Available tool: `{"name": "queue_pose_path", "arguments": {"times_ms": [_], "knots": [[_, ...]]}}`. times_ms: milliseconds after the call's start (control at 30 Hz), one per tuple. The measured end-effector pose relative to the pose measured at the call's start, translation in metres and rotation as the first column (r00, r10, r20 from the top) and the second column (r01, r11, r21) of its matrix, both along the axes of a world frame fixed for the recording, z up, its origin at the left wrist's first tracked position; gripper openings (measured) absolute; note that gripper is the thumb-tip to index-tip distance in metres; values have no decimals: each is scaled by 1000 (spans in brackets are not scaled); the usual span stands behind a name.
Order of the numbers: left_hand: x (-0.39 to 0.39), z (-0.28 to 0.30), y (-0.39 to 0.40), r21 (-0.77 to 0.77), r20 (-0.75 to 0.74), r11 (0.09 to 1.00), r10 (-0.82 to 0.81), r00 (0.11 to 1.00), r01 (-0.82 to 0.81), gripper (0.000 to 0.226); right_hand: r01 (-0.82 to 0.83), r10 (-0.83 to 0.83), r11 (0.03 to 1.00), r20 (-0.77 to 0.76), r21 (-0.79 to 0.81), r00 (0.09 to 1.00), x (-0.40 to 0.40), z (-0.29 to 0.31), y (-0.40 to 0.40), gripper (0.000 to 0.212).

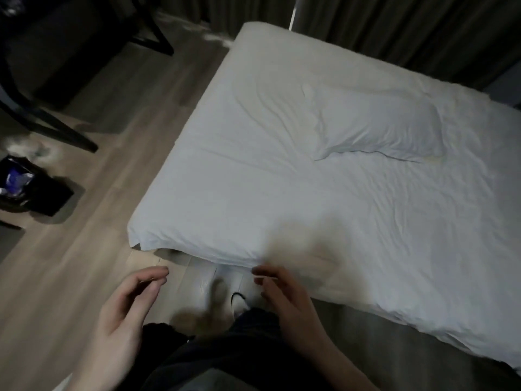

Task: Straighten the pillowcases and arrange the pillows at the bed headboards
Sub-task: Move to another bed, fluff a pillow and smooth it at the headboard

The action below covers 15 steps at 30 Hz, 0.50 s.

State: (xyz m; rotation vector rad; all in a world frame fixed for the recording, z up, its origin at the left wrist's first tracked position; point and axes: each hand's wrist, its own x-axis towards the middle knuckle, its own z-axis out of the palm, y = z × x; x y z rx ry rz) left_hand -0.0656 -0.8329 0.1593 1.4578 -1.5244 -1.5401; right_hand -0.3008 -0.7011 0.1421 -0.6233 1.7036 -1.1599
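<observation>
With the left hand (127,311) and right hand (284,297) being held empty, fingers loosely curled, the pillow (375,122) lying well beyond them is likely being risked: a one-handed drag could rumple its pillowcase.

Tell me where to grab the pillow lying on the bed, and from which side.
Judging by its pose, take the pillow by its near long edge, where the pillowcase hem gapes along a dark seam. Reach across the bed from the near side; both the left hand and the right hand are empty, so pinch towards each end of that edge.
</observation>
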Motion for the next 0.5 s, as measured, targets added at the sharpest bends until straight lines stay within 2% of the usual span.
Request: {"name": "queue_pose_path", "arguments": {"times_ms": [133, 300, 400, 500], "knots": [[7, -12, -85, 21, -38, 994, -102, 994, 103, 9, 143, -142, 990, -18, 5, 990, 27, -2, -62, 26], [41, -27, -204, -20, 20, 919, -393, 920, 393, 20, 366, -366, 931, -19, 12, 930, 95, -14, -120, 29], [74, -22, -273, -8, 81, 846, -531, 843, 534, 22, 556, -558, 829, 40, 55, 829, 158, -6, -149, 29], [95, -12, -333, 9, 108, 768, -637, 763, 640, 30, 651, -655, 755, 67, 78, 753, 213, 8, -182, 23]]}}
